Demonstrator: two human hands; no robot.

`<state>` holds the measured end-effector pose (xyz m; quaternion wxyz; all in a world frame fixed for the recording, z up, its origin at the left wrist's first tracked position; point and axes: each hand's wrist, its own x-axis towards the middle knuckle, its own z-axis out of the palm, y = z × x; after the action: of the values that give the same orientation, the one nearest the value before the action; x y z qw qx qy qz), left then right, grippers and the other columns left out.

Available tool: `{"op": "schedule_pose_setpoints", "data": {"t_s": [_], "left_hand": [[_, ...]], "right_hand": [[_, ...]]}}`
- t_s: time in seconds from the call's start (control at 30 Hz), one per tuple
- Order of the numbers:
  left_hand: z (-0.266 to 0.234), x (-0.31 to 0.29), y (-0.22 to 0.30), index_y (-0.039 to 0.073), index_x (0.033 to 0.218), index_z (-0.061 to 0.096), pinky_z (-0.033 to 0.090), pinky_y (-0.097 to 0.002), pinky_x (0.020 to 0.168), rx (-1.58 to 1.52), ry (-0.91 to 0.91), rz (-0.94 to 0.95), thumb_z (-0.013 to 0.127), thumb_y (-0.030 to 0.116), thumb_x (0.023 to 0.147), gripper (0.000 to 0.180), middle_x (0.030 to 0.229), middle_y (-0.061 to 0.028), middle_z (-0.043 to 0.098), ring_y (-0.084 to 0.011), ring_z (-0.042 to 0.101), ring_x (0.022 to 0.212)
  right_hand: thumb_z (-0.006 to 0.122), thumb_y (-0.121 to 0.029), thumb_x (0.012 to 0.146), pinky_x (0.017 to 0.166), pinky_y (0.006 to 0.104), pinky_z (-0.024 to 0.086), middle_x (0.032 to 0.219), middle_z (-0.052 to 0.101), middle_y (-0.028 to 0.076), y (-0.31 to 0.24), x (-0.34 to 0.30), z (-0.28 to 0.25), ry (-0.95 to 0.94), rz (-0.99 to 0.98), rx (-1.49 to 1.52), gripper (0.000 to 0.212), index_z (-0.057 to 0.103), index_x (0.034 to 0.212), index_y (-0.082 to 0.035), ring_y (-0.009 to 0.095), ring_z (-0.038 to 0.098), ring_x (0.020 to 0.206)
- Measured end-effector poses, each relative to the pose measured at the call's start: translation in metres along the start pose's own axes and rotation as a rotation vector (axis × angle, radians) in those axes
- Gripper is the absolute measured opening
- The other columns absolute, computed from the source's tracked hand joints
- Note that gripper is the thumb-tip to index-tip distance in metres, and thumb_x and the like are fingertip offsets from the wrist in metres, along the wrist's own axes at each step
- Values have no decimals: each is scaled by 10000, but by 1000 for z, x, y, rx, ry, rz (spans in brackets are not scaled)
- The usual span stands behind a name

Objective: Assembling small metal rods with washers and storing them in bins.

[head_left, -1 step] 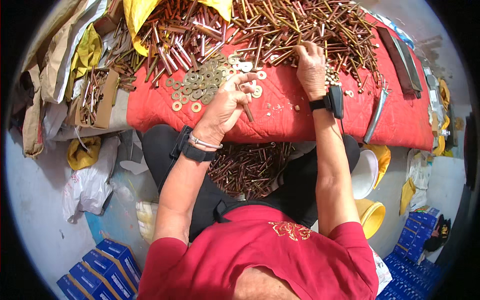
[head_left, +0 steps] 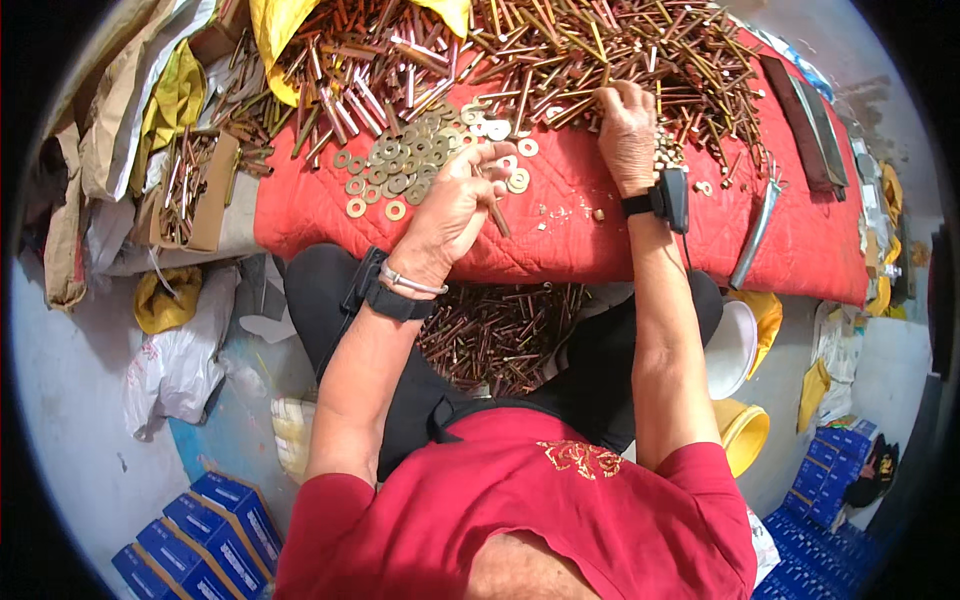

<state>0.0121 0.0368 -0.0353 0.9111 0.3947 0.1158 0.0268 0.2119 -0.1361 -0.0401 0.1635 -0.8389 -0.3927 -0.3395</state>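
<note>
My left hand (head_left: 448, 212) is closed round a thin brownish metal tube (head_left: 500, 220), its lower end sticking out toward me, the index finger stretched to the right. Just left of that hand lie flat round washers (head_left: 390, 172) in a loose heap. My right hand (head_left: 628, 148) reaches to the near edge of a big heap of long, gold-and-copper coloured bolts (head_left: 600, 50). Its fingers are bent; their tips, and anything between them, cannot be made out. Small nuts (head_left: 668, 157) lie beside the right wrist. More metal tubes (head_left: 345, 75) are piled at the back left.
A red quilted cloth (head_left: 570, 245) covers the table. At its right lie a dark bar (head_left: 805, 125) and a grey rod (head_left: 752, 235). Finished-looking metal pieces (head_left: 500, 335) fill the space between my legs. A carton (head_left: 215, 195) stands left; blue boxes (head_left: 205, 530) are on the floor.
</note>
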Motion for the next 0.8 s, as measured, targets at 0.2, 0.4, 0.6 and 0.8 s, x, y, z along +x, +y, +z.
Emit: {"op": "schedule_pose_setpoints", "data": {"t_s": [0.2, 0.4, 0.6, 0.8], "left_hand": [[-1, 13, -6, -31, 1142, 457, 552, -353, 862, -4, 230, 215, 521, 60, 944, 227, 1063, -182, 595, -282, 654, 962], [-26, 11, -7, 4, 1086, 528, 552, -282, 655, 60, 347, 204, 538, 150, 959, 193, 858, -108, 637, -175, 646, 762], [6, 19, -41, 29, 987, 635, 502, -369, 674, 1376, 270, 421, 647, 119, 788, 219, 795, -164, 616, -295, 612, 728], [8, 25, -47, 28, 993, 655, 500, -395, 714, 1265, 273, 747, 637, 93, 770, 233, 844, -175, 624, -315, 625, 789]], "right_hand": [[657, -10, 707, 745, 386, 493, 891, 610, 84, 7, 5, -13, 126, -42, 175, 191, 621, 879, -83, 281, 590, 851], [645, 39, 760, 645, 309, 482, 801, 560, 115, -56, -14, -74, -153, 268, 589, 163, 548, 880, -15, 198, 589, 705], [590, -11, 764, 770, 437, 480, 993, 588, 236, -53, -48, -72, -542, 335, 427, 225, 560, 985, 18, 415, 572, 930], [568, -54, 828, 717, 448, 492, 869, 637, 191, -63, -42, -88, -433, 268, 435, 157, 632, 968, -25, 378, 622, 825]]}}
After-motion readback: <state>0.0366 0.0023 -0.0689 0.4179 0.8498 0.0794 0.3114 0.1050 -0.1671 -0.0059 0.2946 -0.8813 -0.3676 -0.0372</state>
